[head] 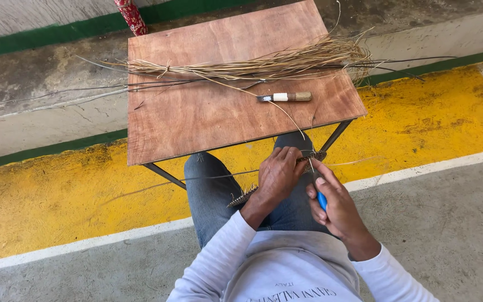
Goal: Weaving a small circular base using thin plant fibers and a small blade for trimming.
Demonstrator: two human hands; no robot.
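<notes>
A seated person in a white long-sleeved top and blue jeans works over the lap beside a small wooden table (208, 112) standing on a yellow-painted strip of concrete floor (57, 196) edged with white and green lines. Across the far side of the table lies a long bundle of dried grass-like fibres (252, 66), tied near one end and largely untouched, with several thin dark strands (141, 85) trailing off both sides. Nearer the person, a knife with a pale wrapped handle (286, 97) rests alone on the wood. In the lap, a narrow woven strip (247, 196), short and bristling with loose ends, appears to be only a small part of what the bundle could supply, so the weaving looks to be at an early stage. The left hand (278, 176) is closed around the strip's working end, fingers curled over it. The right hand (334, 204) is clamped on a small blue-handled tool (321, 199), its tip meeting the strip. A single pale fibre (286, 114) runs from the bundle down to the hands.
</notes>
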